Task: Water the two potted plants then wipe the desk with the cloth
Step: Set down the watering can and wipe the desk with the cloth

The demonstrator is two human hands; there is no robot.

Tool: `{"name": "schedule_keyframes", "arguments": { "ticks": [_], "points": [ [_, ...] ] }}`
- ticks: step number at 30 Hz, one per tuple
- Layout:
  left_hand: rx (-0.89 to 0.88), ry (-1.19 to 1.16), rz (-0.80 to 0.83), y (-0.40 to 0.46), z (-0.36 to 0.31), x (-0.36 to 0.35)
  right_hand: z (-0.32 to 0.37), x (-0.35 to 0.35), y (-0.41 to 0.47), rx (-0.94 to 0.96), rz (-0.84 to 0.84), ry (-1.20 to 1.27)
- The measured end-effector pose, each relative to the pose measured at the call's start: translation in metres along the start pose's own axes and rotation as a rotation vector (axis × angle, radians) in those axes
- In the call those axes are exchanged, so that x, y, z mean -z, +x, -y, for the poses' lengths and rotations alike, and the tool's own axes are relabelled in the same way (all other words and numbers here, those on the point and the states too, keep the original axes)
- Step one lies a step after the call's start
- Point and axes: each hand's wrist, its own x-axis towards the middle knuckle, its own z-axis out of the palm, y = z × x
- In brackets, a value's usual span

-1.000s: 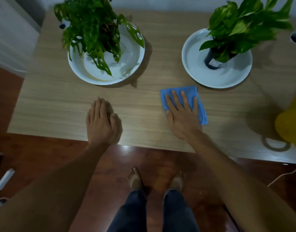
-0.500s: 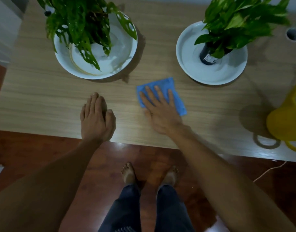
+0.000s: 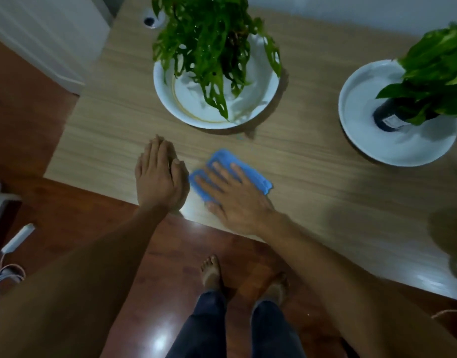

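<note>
Fingers of the right hand (image 3: 237,197) lie straight and spread, pressing the folded blue cloth (image 3: 250,174) flat on the pale wood-grain desk (image 3: 312,177), close to its near edge. Just beside it, the left hand (image 3: 160,177) rests flat, fingers together. Beyond them stand two leafy potted plants (image 3: 209,42) (image 3: 434,81) in white round dishes (image 3: 261,99) (image 3: 356,125), with bare desktop between.

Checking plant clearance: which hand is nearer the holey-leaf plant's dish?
Left. The left hand rests flat just below the dish; the right hand presses the cloth lower.
</note>
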Motion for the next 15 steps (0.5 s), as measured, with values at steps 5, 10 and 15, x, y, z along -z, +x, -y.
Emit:
{"name": "schedule_keyframes", "arguments": {
  "ticks": [5, 10, 15],
  "points": [
    [-0.010, 0.031, 0.020, 0.018, 0.024, 0.013, -0.020, -0.001, 0.009, -0.112, -0.054, -0.065],
    [-0.014, 0.058, -0.013, 0.036, 0.058, 0.023, 0.035, -0.008, 0.048, 0.047, -0.028, -0.019],
    [-0.013, 0.109, 0.010, 0.051, 0.097, 0.044, 0.033, -0.003, 0.090, -0.183, -0.104, -0.024]
  ]
}}
